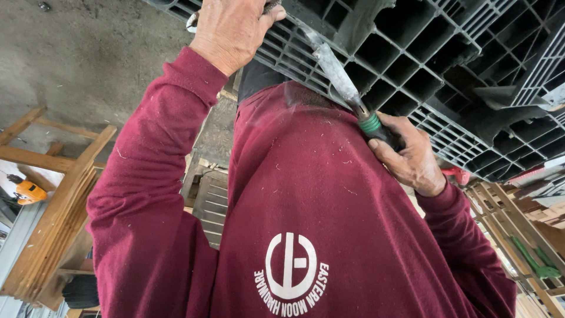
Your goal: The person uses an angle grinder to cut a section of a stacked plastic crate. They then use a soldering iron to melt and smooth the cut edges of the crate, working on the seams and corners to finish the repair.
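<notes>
Gripping a chisel (338,73) by its green-banded handle, the right hand (409,156) is closed tight, the blade laid against a dark plastic pallet (447,65) of open grid cells. The left hand (229,29) is pressed on the pallet's left edge; what its fingers hold cannot be told. A bare concrete floor (88,59) is seen at far left, with wooden frames (53,206) stacked left and slatted wood (512,224) right.
</notes>
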